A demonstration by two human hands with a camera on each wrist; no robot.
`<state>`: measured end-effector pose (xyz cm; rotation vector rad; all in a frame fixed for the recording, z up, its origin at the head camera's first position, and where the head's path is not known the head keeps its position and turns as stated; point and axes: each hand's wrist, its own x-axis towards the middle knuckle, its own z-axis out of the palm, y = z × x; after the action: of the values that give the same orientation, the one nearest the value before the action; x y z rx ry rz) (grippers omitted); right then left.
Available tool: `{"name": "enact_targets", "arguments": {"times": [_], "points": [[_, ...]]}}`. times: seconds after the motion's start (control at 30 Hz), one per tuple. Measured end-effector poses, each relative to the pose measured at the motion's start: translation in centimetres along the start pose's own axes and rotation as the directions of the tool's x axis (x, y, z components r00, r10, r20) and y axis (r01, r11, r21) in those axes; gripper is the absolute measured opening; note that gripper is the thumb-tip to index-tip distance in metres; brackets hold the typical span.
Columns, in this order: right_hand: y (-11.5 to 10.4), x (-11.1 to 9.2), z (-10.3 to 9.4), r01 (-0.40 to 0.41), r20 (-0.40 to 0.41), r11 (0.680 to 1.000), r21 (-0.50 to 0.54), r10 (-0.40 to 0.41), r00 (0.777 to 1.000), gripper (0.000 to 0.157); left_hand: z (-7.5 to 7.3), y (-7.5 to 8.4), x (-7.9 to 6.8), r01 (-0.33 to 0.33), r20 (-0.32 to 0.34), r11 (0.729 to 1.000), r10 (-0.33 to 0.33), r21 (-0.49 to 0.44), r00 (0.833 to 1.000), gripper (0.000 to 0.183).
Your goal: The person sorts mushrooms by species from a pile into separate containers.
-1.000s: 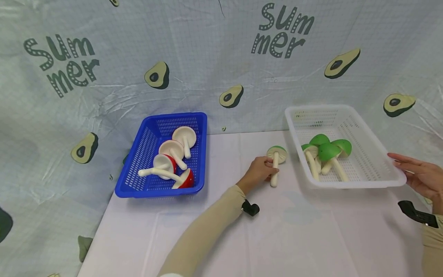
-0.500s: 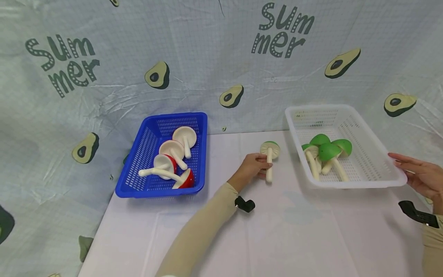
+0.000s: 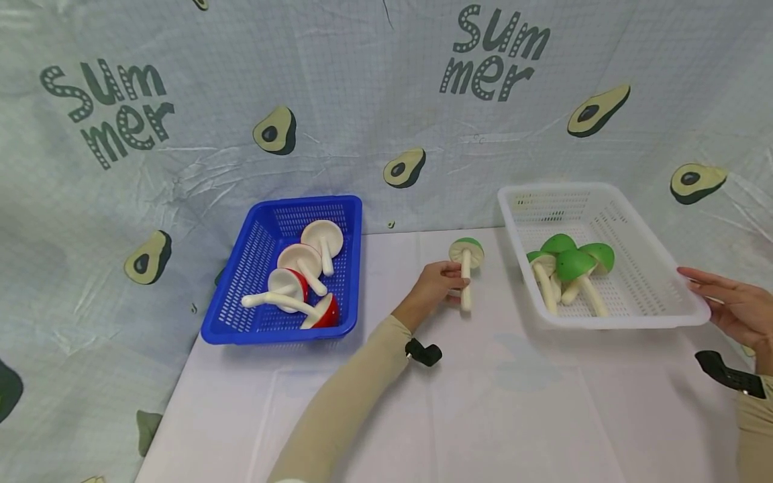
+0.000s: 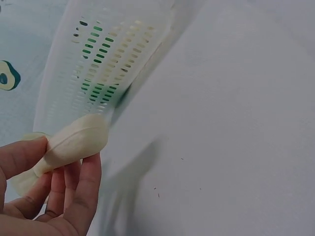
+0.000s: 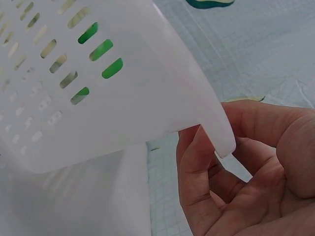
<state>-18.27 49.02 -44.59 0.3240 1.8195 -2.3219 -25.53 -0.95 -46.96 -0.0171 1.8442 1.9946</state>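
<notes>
My left hand [image 3: 436,287] pinches the cream stem of a toy mushroom [image 3: 466,275] with a green cap, cap pointing away, between the two baskets. In the left wrist view the thumb and fingertips close round the stem [image 4: 81,140], and its thick end points outward. At the right, my right hand [image 3: 738,308] holds the rim of the white basket [image 3: 652,320] at its near right corner. The right wrist view shows the thumb and fingers [image 5: 197,169] on either side of that rim. Several green-capped mushrooms [image 3: 572,265] lie in the white basket's left part.
A blue basket [image 3: 217,330] stands at the left with several red-capped mushrooms [image 3: 302,261] in it. Both baskets are near the back of the white-covered table [image 3: 495,416]. Behind them hangs a sheet [image 3: 338,87] printed with avocados and lettering.
The left hand has moved left and slightly toward the back with the green-capped mushroom, away from the white basket. The right hand and both baskets have stayed in place.
</notes>
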Motion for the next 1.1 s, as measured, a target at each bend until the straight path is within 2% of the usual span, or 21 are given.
{"name": "enact_targets", "arguments": {"times": [0.3,0.53,0.97,1.1], "points": [[-0.5,-0.5,0.7,0.001,-0.027,0.999,-0.053,-0.003,1.000,0.034,0.1,1.3,0.4,-0.026,0.020,1.000,0.026,0.015,0.999,0.043],[-0.6,-0.6,0.6,0.029,-0.005,0.992,-0.120,-0.030,1.000,0.036,0.4,2.3,0.6,-0.046,0.040,0.999,0.045,0.020,0.998,0.045],[-0.7,-0.3,-0.7,0.069,0.109,0.991,-0.116,-0.056,0.992,0.045,1.4,4.1,1.2,-0.083,0.081,0.996,0.080,0.033,0.994,0.040],[-0.9,-0.2,-1.0,0.078,0.134,0.972,-0.222,-0.048,0.990,0.047,1.8,4.7,1.2,-0.087,0.091,0.996,0.083,0.036,0.992,0.040]]}}
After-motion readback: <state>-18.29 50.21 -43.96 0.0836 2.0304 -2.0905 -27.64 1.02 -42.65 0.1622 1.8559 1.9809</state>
